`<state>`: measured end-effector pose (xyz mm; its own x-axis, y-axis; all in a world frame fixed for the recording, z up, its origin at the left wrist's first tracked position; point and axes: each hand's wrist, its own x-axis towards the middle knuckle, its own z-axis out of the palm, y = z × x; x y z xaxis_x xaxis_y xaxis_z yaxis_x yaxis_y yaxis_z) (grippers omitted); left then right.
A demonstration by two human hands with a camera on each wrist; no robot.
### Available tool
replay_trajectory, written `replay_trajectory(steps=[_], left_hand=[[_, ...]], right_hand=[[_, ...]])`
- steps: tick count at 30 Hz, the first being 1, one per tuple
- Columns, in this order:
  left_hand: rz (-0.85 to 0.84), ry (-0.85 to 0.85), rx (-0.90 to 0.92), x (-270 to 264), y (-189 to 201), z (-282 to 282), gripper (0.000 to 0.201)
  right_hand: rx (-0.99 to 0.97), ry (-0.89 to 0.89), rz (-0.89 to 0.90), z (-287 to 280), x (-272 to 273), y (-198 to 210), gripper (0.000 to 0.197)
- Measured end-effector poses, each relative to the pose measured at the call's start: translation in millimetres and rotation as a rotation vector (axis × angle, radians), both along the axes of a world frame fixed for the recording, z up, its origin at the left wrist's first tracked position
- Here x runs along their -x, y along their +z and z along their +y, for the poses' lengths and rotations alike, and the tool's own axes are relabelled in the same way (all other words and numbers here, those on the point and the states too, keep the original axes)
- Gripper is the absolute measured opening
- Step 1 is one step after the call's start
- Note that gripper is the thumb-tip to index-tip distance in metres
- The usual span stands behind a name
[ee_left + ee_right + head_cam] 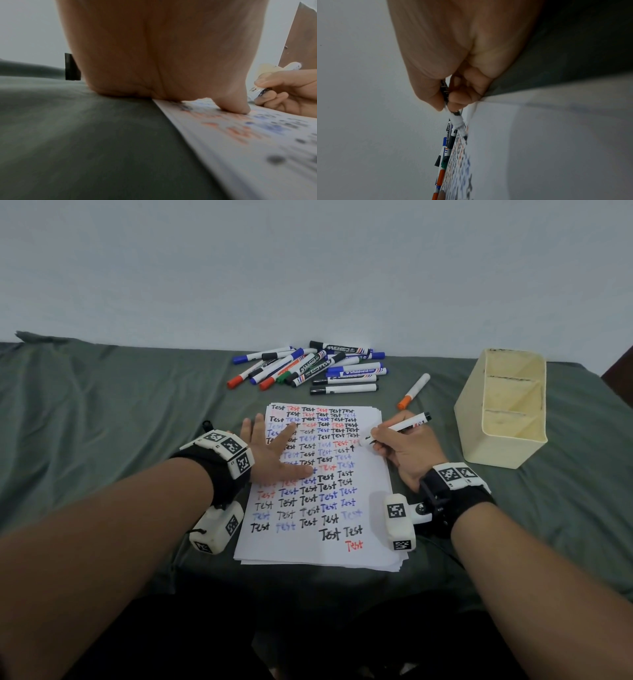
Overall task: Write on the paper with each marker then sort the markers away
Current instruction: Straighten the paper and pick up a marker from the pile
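A: While your right hand (404,455) pinches the black marker (400,429) between thumb and curled fingers, note how it handles: a light, stiff plastic barrel, likely smooth and a bit slick. You hold it low, near the tip, which suits writing.

B: And its heading?

A: Long axis runs from about eight o'clock to two o'clock in the head view. Tip (465,137) down on the paper (370,508) toward eight, the black end raised toward two, pointing at the cream organiser (493,453).

B: Where on the sheet?

A: Right edge, upper half, just past the last black "Test" of that row. A fresh stroke starts there.

B: Left hand?

A: Your left hand (270,450) lies flat, fingers straight and spread, pressing the paper's left side at nine o'clock. The wrist view shows the thumb (236,106) down on the sheet. The stack is thin and floppy on soft green cloth (102,412), so I judge it would slide without that press.

B: The rest?

A: Marker pile (308,368) at twelve o'clock, capped, lying at mixed angles. One orange-capped marker (413,391) lies apart at one o'clock. The organiser's compartments look empty, so sorting is not begun.
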<state>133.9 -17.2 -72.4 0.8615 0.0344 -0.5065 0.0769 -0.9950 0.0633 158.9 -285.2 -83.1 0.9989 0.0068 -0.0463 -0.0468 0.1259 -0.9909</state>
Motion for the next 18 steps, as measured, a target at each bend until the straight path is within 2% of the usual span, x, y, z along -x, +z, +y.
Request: replay_trajectory(steps=[8, 18], left_hand=[[-0.007, -0.006, -0.002, 3.8, 4.6, -0.8, 0.125], [-0.006, 0.003, 0.005, 6.1, 6.2, -2.3, 0.123]], right_hand=[[0.011, -0.003, -0.002, -5.1, -5.4, -6.8, 0.025], [0.011, 0.002, -0.007, -6.8, -7.7, -9.2, 0.025]])
